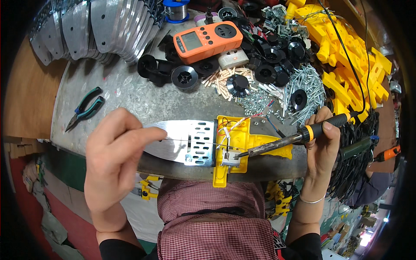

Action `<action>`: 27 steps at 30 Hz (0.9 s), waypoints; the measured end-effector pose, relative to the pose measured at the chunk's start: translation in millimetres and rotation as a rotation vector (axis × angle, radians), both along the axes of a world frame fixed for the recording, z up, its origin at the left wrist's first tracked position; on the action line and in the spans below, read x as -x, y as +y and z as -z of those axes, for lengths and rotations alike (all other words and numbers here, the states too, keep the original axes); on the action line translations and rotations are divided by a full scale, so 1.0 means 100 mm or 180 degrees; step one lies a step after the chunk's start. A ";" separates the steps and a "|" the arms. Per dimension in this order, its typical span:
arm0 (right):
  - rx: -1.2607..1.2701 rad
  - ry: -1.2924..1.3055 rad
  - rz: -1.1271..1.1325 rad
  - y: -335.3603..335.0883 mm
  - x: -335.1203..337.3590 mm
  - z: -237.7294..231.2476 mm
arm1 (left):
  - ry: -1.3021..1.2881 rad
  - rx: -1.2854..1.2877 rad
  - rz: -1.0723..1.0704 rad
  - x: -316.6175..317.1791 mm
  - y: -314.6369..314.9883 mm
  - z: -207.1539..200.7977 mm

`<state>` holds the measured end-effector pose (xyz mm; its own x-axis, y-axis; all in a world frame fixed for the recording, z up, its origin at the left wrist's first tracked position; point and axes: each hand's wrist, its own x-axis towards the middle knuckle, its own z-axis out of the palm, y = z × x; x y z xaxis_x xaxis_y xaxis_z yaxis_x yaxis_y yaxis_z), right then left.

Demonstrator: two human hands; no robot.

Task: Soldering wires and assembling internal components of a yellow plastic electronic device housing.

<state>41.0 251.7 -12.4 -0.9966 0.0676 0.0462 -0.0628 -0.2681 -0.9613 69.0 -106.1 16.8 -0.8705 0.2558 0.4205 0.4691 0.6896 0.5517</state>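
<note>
My right hand (323, 149) grips a soldering iron (277, 144) by its black and yellow handle. The iron's tip meets a small metal-cased part (231, 159) seated in a yellow plastic half-shell (255, 143). Red, white and dark wires curl inside the shell. Joined to the shell's left side is a flat, pointed metal blade (175, 149) with a slotted section. Above that blade, my left hand (110, 156) pinches a thin strand of solder wire (203, 142), which runs rightward to the metal part near the tip.
Pliers (89, 107) lie at left, below stacked metal blades (108, 30). Behind the work are an orange meter (208, 41), black round parts (185, 77), screws (305, 86) and a solder spool (176, 11). Yellow shells (346, 56) pile at right; the iron's cord (353, 69) hangs there.
</note>
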 end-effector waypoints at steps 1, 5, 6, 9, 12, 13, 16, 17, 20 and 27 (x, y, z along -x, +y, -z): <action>-0.0010 0.0006 0.0032 0.00 0.00 0.00 | -0.0160 -0.0046 0.0219 0.00 0.03 0.00; -0.0019 -0.0002 0.0054 -0.02 -0.02 -0.03 | -0.0127 0.0015 0.0294 0.06 0.03 0.07; -0.0018 -0.0003 0.0053 -0.02 -0.02 -0.03 | -0.0128 0.0016 0.0294 0.07 0.03 0.07; 0.0032 0.0020 0.0044 -0.02 -0.02 -0.04 | -0.0156 -0.0020 0.0137 0.06 0.04 0.07; 0.0027 0.0034 0.0068 -0.04 -0.02 -0.05 | -0.0183 -0.0010 0.0121 0.07 0.03 0.08; 0.0036 0.0040 0.0071 -0.04 -0.02 -0.06 | -0.0174 0.0002 0.0116 0.07 0.03 0.07; 0.0051 0.0047 0.0076 -0.05 -0.02 -0.06 | -0.0159 -0.0005 0.0111 0.06 0.02 0.04; 0.0056 0.0046 0.0082 -0.05 -0.03 -0.07 | -0.0156 -0.0025 0.0113 0.06 0.02 0.04; 0.0045 0.0081 0.0081 -0.06 -0.03 -0.07 | -0.0132 -0.0009 0.0151 0.07 0.04 0.06; 0.0018 0.0092 0.0076 -0.07 -0.04 -0.08 | -0.0074 0.0054 0.0127 0.07 0.02 0.08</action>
<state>44.8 245.0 -4.6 -0.9930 0.0918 0.0745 -0.0969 -0.2717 -0.9575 61.6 -104.2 9.3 -0.8690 0.2976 0.3954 0.4836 0.6800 0.5511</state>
